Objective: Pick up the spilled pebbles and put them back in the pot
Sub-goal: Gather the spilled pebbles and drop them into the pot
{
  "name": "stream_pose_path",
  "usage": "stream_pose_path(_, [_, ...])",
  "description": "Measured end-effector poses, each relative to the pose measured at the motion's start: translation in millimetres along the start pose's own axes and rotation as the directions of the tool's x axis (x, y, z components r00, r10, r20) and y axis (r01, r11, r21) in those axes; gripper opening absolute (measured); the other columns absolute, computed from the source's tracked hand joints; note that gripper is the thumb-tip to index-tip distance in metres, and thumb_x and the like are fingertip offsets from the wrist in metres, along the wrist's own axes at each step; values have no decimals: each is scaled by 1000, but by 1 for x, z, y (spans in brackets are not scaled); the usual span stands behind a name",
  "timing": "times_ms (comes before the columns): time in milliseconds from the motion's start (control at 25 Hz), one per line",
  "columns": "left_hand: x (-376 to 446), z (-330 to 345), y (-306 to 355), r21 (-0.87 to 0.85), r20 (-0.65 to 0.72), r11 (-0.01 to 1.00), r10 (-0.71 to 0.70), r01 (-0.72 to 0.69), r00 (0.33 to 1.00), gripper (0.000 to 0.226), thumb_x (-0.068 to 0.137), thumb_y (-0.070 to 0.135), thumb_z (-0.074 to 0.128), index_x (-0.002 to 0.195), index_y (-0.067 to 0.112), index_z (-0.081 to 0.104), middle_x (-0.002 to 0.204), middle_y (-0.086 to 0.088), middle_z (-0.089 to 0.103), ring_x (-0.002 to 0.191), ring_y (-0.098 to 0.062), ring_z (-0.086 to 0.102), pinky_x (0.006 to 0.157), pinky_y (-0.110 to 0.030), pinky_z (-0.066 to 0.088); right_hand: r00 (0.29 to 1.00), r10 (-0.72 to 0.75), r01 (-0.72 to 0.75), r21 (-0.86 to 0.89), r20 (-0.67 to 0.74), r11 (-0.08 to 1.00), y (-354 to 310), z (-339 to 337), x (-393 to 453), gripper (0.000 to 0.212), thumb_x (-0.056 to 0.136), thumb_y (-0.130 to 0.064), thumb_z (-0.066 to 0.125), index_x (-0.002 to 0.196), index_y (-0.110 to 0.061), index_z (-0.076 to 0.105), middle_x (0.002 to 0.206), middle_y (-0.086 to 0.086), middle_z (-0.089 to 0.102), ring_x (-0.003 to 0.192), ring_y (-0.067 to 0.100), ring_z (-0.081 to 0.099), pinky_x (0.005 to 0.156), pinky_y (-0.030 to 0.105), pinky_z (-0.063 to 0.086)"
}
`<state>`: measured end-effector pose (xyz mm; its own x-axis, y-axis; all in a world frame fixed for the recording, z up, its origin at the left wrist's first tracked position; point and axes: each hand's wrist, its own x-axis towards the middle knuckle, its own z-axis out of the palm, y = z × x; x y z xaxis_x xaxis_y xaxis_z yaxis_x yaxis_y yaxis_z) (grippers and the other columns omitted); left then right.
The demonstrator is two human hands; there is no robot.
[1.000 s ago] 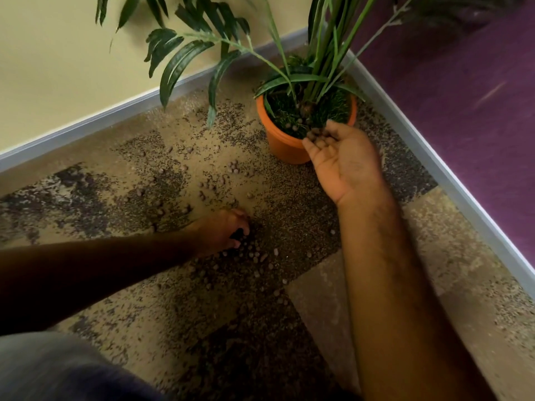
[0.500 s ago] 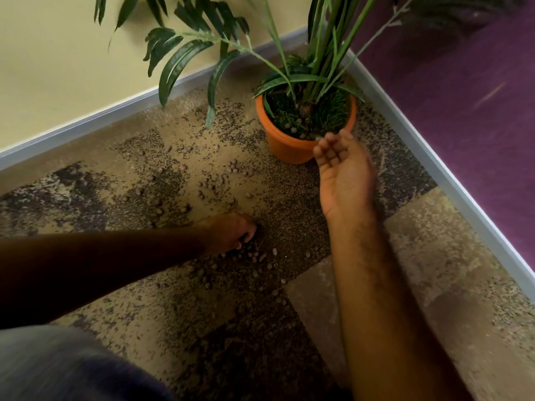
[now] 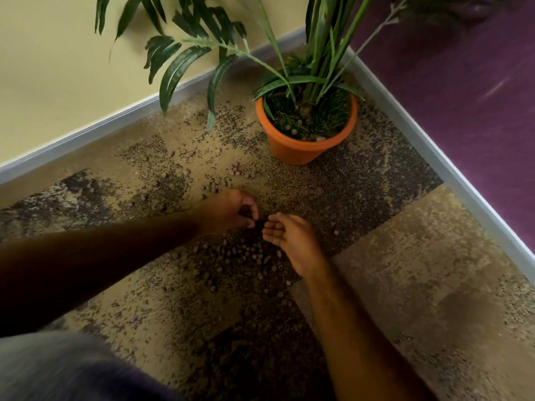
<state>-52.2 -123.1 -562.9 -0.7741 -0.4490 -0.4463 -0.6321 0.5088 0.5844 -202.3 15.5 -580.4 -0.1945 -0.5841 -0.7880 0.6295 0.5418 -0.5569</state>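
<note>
Left hand (image 3: 231, 211) mid-frame has its grip curled round some dark pebbles, right hand (image 3: 289, 237) cupped loosely beside it, holding nothing. More pebbles (image 3: 243, 253) lie on the carpet (image 3: 434, 285) just below; orange pot (image 3: 301, 146) upper centre. No readable writing anywhere.

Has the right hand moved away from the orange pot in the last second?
Yes. The right hand has dropped back from the orange pot rim toward the camera, ending palm-up beside the left hand.

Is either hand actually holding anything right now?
The left hand is curled round something dark, probably pebbles, inside its fingers. The right hand lies palm up, cupped and apparently empty.
</note>
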Motion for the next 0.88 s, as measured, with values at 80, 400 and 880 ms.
stream_pose_path(80, [3, -4, 10, -19, -4, 995, 93, -94, 996, 18, 82, 30, 79, 93, 41, 69, 84, 31, 65, 84, 14, 60, 66, -4, 41, 992, 88, -101, 143, 94, 984, 7, 9, -2, 36, 106, -31, 46, 120, -1, 63, 110, 16, 67, 104, 27, 64, 96, 40, 54])
stream_pose_path(400, [3, 5, 39, -29, 0, 955, 295, -295, 955, 35, 82, 13, 79, 116, 19, 71, 111, 9, 70, 91, 13, 58, 79, 0, 43, 978, 49, -159, 578, 201, 801, 6, 19, -4, 39, 108, -25, 33, 109, -4, 66, 101, 14, 76, 88, 19, 76, 70, 27, 61])
stream_pose_path(880, [-20, 33, -11, 299, 101, 945, 105, -131, 989, 37, 86, 49, 67, 115, 34, 51, 115, 10, 46, 106, -12, 53, 78, -29, 47, 935, -268, 352, 713, -233, 606, -61, 5, -23, 23, 98, -17, 45, 90, -9, 65, 78, 5, 64, 65, 15, 63, 59, 22, 53])
